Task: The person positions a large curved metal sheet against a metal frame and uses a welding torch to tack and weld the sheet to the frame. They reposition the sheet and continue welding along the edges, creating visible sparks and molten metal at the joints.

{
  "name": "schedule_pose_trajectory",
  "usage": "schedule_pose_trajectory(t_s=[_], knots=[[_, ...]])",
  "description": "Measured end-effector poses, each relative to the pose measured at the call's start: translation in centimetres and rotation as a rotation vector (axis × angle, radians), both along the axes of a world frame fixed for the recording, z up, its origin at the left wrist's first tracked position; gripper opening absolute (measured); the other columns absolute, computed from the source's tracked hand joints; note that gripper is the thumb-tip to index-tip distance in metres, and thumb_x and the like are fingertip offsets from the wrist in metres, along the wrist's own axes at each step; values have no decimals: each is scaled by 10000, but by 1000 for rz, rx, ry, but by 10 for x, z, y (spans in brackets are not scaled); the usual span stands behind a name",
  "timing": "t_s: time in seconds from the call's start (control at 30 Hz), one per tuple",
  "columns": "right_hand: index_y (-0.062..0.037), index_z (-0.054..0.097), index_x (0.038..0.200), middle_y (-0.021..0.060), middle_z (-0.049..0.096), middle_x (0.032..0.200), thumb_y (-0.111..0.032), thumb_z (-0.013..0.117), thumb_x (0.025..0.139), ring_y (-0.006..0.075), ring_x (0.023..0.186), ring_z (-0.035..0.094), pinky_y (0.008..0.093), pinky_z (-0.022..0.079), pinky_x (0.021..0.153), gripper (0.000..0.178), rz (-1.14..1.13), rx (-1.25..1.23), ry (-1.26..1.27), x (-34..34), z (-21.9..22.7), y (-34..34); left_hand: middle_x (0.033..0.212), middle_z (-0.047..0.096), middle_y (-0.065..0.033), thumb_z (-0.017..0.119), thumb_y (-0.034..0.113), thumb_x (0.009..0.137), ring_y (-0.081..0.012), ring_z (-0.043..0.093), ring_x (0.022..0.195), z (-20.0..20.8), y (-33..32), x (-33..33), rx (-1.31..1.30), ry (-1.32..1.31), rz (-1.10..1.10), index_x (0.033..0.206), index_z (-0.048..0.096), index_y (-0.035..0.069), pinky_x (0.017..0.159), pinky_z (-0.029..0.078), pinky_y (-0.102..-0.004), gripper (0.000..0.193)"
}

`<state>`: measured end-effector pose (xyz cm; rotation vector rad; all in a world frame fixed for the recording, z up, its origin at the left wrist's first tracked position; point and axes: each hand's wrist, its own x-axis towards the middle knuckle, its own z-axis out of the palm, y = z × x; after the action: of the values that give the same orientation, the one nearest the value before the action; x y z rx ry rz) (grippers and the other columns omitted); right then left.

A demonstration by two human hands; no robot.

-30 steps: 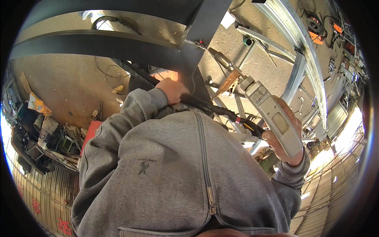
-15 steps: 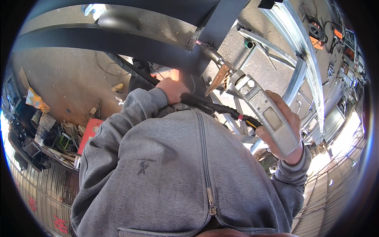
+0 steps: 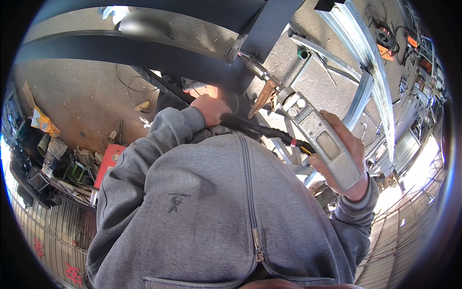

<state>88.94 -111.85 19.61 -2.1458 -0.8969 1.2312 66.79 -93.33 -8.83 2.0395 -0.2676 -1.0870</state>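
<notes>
A grey handheld welding gun (image 3: 320, 144) is gripped in the right hand (image 3: 349, 159), fingers wrapped shut around its long body, and is held up at an angle so that its slim nozzle (image 3: 255, 67) is brought to the joint where two dark steel beams (image 3: 144, 53) meet overhead. A black cable (image 3: 262, 131) is run from the gun's underside across the chest, and it is clasped by the left hand (image 3: 209, 110), closed over it just beside the grey zip-up sweatshirt (image 3: 216, 212) that fills the lower frame. Pale galvanised frame members (image 3: 370, 72) are seen to the right, and below lies a concrete floor (image 3: 72, 96) strewn with tools, a red case (image 3: 109, 161) and loose wire.

By the look of it, the seam is best served if the tip is kept steady on the joint, the wrist is locked, and the cable is held with slack taken up so no drag is passed to the nozzle. The tip's contact with the steel cannot be confirmed.
</notes>
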Motion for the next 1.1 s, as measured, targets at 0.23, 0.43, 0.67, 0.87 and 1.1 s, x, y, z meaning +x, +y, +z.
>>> schedule_pose_trajectory(t_s=[0.23,0.43,0.67,0.87,1.1], knots=[[22,549,1418,254,668,1311,-136,864,809,327,1078,744,366,599,896,703,47,65,-1,4,-3,2,1164,740,-73,664,237,829,-276,705,1084,-1,-2,2,1,0,20,1266,722,223,930,555,-432,441],[35,506,1465,241,687,1252,-111,844,830,314,1091,734,346,576,903,734,-52,24,97,3,1,4,1032,745,-64,727,283,816,-294,723,985,-10,-7,-6,-41,-50,99,1233,735,224,848,560,-454,421],[33,491,1479,226,702,1199,-111,852,825,306,1055,742,351,586,862,761,-57,11,108,3,3,7,1001,737,-63,709,267,836,-286,716,985,-8,-7,-4,-45,35,93,1223,741,246,874,541,-454,389],[36,487,1479,214,710,1176,-116,856,824,298,1022,748,349,591,830,767,-23,-5,76,5,5,7,1051,749,-61,706,266,843,-283,718,982,-4,-6,1,-33,67,88,1224,740,253,889,542,-455,383],[44,497,1467,223,706,1200,-118,857,825,297,1025,750,341,593,828,753,-24,-9,70,5,6,7,1060,748,-64,705,277,844,-283,716,999,-7,-7,-2,-39,-16,72,1256,724,244,891,545,-449,413]])
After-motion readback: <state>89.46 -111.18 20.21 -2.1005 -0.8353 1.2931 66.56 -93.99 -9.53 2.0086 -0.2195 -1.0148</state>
